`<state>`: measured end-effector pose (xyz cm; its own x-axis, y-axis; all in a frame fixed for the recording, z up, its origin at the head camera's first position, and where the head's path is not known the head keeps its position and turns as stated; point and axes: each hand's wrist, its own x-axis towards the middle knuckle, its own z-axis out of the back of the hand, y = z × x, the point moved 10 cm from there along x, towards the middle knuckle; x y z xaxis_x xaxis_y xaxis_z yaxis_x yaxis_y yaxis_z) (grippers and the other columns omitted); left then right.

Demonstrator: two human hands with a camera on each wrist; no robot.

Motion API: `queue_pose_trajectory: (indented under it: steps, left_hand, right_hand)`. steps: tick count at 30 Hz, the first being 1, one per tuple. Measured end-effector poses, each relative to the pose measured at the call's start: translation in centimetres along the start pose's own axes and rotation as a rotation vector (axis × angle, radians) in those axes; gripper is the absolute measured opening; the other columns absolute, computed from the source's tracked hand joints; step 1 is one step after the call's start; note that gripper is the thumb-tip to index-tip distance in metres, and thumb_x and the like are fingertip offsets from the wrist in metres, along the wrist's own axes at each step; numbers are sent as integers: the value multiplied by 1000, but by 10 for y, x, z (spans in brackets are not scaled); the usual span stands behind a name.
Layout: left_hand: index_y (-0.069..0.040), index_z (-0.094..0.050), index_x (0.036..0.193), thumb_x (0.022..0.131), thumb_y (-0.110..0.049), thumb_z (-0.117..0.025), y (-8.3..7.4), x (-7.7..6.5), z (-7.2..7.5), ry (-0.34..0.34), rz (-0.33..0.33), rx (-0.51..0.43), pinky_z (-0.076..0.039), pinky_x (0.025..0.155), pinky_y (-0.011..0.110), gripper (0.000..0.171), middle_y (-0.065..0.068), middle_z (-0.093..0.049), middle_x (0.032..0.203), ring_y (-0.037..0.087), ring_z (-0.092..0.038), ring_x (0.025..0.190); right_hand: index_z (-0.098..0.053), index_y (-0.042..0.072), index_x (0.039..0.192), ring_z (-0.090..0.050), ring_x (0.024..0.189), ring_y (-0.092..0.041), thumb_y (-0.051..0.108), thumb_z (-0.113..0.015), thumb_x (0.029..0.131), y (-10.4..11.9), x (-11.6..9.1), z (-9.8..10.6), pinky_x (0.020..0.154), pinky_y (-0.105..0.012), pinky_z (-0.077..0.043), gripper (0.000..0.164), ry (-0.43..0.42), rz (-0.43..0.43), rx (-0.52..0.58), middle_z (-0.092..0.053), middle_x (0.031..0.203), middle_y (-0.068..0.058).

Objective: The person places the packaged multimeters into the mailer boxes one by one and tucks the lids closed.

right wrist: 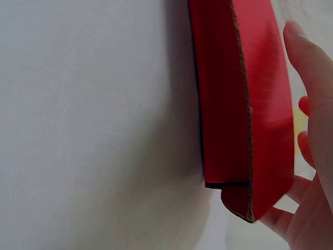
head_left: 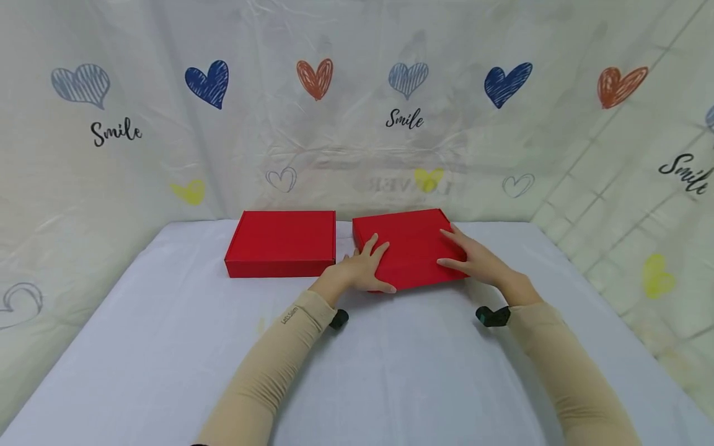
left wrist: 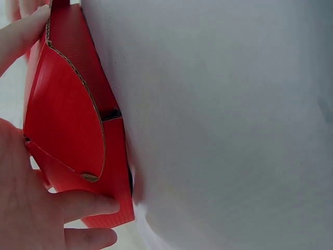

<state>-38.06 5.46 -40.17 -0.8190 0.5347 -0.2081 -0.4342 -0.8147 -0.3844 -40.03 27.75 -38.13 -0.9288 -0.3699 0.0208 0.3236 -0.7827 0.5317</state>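
A red cardboard box (head_left: 409,238) lies slightly turned at the back of the table, between my two hands. My left hand (head_left: 359,271) spreads over its left front corner, thumb at the lid's front edge and straight fingers along the side. In the left wrist view, a rounded red flap (left wrist: 70,120) sticks out at that corner beside the box wall. At the opposite end, my right hand (head_left: 484,260) has its fingers extended around the right side, thumb over the top. The lid's front edge (right wrist: 247,130) stands out past the wall in the right wrist view.
A second red box (head_left: 284,238), its lid down, stands just left of the first. White cloth covers the table (head_left: 390,371). Behind it hangs a pale curtain (head_left: 357,136) printed with hearts. A small dark device (head_left: 493,316) sits at my right wrist.
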Motion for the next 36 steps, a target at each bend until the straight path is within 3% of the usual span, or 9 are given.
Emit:
queue_pose_trajectory:
  steps: [7,21,27,36]
  left_hand:
    - [-22,-2,167,91,-61,-67,-4,3,-4,29,-20,-10,-22,118,66,107,5,13,171,50,-24,149]
    - [-22,-11,167,94,-61,-62,-4,12,11,-26,19,14,-24,117,64,97,5,4,172,37,-27,150]
    - [-27,-19,166,100,-62,-50,4,19,18,-69,32,-9,-22,118,65,81,0,-2,173,44,-24,151]
    - [-27,-21,165,100,-58,-55,7,23,15,-77,17,-25,-23,117,66,81,-2,0,173,49,-22,150]
  right_hand:
    - [-27,7,162,-14,149,-52,43,-64,100,-3,3,-10,113,-71,-24,80,29,-7,-81,-13,169,-20]
    - [-24,3,162,-19,146,-55,42,-60,102,10,-5,-10,113,-72,-24,80,-4,-21,-161,-13,168,-23]
    - [-23,1,161,-22,143,-58,43,-61,102,18,-11,-12,111,-72,-27,82,-16,-65,-213,-14,166,-27]
    - [-21,0,161,-23,141,-60,44,-58,103,21,-19,-19,106,-73,-34,83,-27,-113,-227,-13,165,-28]
